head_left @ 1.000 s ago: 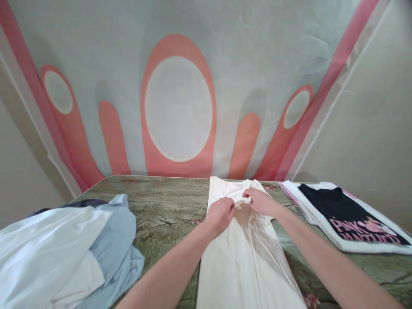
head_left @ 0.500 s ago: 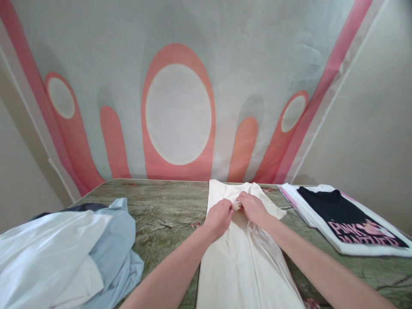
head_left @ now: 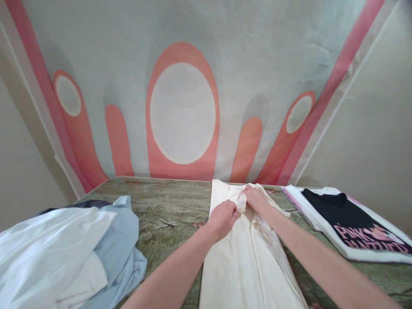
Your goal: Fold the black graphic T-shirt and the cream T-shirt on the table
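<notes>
A cream garment point(head_left: 241, 262) lies lengthwise on the table in front of me, its far end at the table's back edge. What kind of garment it is I cannot make out for certain. My left hand point(head_left: 224, 218) is closed on the fabric near its upper middle. Slightly farther away and to the right, my right hand point(head_left: 255, 198) pinches the cloth close to the far end. Between the hands the fabric is bunched, and loose folds run down the right side. Parts of the fingertips are hidden in the cloth.
On the left is a loose heap of white and light blue clothes point(head_left: 119, 244), with something dark behind it. Folded shirts point(head_left: 325, 210), a black printed one on top, lie at the right. The wood-patterned table point(head_left: 174, 197) meets a wall with a pink-and-grey printed sheet point(head_left: 180, 25).
My hands have moved apart: the right went farther away toward the garment's far end, the left slightly nearer to me. The view has shifted a little.
</notes>
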The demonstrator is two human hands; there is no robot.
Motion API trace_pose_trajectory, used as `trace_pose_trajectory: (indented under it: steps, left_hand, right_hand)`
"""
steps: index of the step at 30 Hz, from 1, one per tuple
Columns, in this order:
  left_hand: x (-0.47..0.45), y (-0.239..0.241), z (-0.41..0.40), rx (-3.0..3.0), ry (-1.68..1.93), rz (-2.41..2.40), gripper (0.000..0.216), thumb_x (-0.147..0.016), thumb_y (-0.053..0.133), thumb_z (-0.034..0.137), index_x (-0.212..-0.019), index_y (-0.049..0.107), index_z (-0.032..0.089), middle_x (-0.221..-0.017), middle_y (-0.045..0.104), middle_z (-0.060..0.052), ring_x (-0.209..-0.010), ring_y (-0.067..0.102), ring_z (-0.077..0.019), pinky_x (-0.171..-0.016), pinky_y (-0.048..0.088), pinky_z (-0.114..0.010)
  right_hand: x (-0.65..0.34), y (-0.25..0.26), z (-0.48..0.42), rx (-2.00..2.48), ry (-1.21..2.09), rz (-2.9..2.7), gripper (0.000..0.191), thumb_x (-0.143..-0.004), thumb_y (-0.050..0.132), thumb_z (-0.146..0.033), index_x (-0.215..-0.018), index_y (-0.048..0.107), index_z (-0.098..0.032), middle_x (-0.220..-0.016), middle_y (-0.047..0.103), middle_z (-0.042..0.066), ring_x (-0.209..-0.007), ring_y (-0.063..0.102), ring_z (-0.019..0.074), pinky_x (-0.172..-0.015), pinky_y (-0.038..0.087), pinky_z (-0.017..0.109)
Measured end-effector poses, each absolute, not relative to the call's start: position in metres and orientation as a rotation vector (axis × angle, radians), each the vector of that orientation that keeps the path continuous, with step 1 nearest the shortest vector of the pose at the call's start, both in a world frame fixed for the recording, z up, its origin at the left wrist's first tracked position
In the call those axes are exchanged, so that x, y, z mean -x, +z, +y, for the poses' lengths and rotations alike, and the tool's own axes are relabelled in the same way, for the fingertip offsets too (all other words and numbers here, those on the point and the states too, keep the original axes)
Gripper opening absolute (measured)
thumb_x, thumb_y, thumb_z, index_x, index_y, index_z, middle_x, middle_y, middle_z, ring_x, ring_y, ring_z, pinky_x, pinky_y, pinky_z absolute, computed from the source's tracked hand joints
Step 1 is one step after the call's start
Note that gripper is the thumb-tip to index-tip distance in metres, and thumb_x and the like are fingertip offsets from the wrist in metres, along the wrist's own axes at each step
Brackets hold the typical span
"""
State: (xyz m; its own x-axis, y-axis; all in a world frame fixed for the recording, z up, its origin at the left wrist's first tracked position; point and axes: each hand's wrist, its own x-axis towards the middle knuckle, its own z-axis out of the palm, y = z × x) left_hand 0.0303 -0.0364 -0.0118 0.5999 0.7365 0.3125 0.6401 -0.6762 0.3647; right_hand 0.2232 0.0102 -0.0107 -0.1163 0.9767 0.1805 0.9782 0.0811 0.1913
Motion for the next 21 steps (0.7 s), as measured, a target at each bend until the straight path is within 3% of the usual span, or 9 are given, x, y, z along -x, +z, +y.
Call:
trace_pose_trajectory:
  steps: [8,18,21]
  left_hand:
    - [-0.031,-0.022,-0.036,-2.704,0.681,1.043,0.009,-0.083,0.051,0.027,-0.084,0.054,0.018,-0.091,0.054,-0.005,-0.088,0.051,-0.0192,-0.078,0.039,-0.029]
    - [-0.032,-0.023,-0.032,-2.682,0.656,1.029,0.017,-0.082,0.055,0.034,-0.084,0.06,0.019,-0.091,0.055,-0.006,-0.089,0.052,-0.0202,-0.081,0.04,-0.031]
    - [-0.031,-0.024,-0.032,-2.676,0.673,0.992,0.018,-0.083,0.054,0.034,-0.087,0.063,0.019,-0.092,0.056,-0.006,-0.089,0.052,-0.0199,-0.082,0.04,-0.031]
  right_hand:
    - [-0.234,-0.006,0.015,1.897,-0.51,-2.411,0.024,-0.088,0.042,-0.015,-0.103,0.061,-0.017,-0.103,0.063,0.01,-0.1,0.053,0.0202,-0.085,0.034,0.03]
    - [-0.242,-0.012,0.016,1.823,-0.675,-2.511,0.022,-0.085,0.045,-0.014,-0.09,0.067,-0.018,-0.09,0.064,0.012,-0.09,0.056,0.0223,-0.081,0.034,0.034]
    - [-0.243,-0.012,0.012,1.807,-0.656,-2.473,0.026,-0.086,0.043,-0.012,-0.098,0.064,-0.02,-0.094,0.064,0.01,-0.093,0.056,0.0222,-0.085,0.032,0.035]
